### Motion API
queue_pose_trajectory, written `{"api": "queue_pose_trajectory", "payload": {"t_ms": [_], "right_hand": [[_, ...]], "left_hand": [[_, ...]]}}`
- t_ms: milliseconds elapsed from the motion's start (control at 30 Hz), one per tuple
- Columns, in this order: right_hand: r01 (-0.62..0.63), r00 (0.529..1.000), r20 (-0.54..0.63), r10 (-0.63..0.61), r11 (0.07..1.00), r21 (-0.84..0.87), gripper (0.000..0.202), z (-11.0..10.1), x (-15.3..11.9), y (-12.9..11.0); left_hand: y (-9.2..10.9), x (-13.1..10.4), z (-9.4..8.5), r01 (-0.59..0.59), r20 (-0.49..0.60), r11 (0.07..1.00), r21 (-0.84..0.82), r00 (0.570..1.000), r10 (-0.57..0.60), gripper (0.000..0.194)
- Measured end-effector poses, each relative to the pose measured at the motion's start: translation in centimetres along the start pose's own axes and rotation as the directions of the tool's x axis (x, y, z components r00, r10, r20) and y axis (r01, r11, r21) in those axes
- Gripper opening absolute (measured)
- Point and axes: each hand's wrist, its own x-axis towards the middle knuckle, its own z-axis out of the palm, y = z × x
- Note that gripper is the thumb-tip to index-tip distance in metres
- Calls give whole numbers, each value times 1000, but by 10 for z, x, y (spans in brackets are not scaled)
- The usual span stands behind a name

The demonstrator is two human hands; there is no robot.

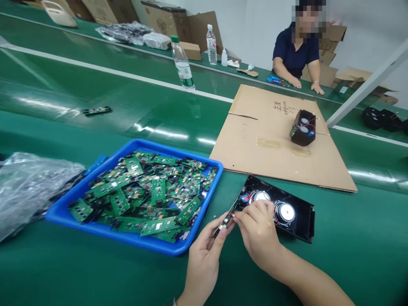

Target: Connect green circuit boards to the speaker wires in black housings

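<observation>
My left hand (204,250) holds a small green circuit board (227,217) edge-on, just right of the blue tray (140,240). My right hand (259,227) pinches at the board's near end, where red wires meet it. Behind my hands lies a black speaker housing (302,221) with two round speakers (285,212) facing up; red and blue wires run from it toward the board. The tray holds several loose green circuit boards (149,191).
A crumpled clear plastic bag (28,182) lies left of the tray. A flat cardboard sheet (255,140) carries another black speaker unit (303,127). A water bottle (182,63) stands on the belt. A person in a dark shirt (296,55) sits opposite.
</observation>
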Motion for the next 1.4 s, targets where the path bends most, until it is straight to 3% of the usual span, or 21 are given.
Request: {"api": "queue_pose_trajectory", "payload": {"t_ms": [267,400,500,567,633,667,733,800,933,1067,1100,1133,1200,1300,1400], "right_hand": [[-32,995,-94,30,999,-19,23,6,-1,-3],[98,994,-30,-102,989,-115,29,5,-3,-2],[156,988,32,-154,984,-82,26,-9,-5,3],[66,997,38,-65,998,-23,25,-25,-5,14],[-129,989,73,126,991,29,23,-42,-3,32],[-243,964,127,236,969,44,22,-48,0,42],[-441,864,290,411,896,47,16,-56,7,60],[-559,758,433,488,828,45,14,-55,15,71],[-673,657,569,495,726,145,11,-39,28,76],[-839,507,738,446,452,303,3,-33,26,86],[-858,489,757,433,397,327,4,-36,23,90],[-860,494,755,430,367,354,8,-39,19,94],[-827,554,696,457,394,400,14,-48,10,102],[-721,684,560,467,546,426,11,-64,-4,105],[-609,767,532,360,671,423,17,-75,-13,100]], "left_hand": [[1,-5,1,37,-50,998,50,998,-35,44],[13,2,-1,163,0,986,26,987,-163,38],[22,4,1,302,97,953,-16,949,-299,36],[25,2,2,373,148,927,-47,920,-363,42],[24,0,3,405,174,914,-23,902,-395,53],[22,-2,4,415,187,909,20,892,-412,56],[18,-4,4,393,178,911,127,894,-410,57],[14,-7,7,306,122,928,212,934,-336,52],[14,-14,20,137,34,953,269,988,-151,42],[19,-16,35,96,45,967,237,993,-110,42],[20,-15,38,91,50,971,220,993,-104,41],[21,-14,41,87,57,974,208,993,-101,41],[22,-10,46,81,88,976,204,991,-101,39],[20,1,55,72,193,967,244,974,-121,36],[16,12,64,54,258,959,278,958,-128,29]]}}
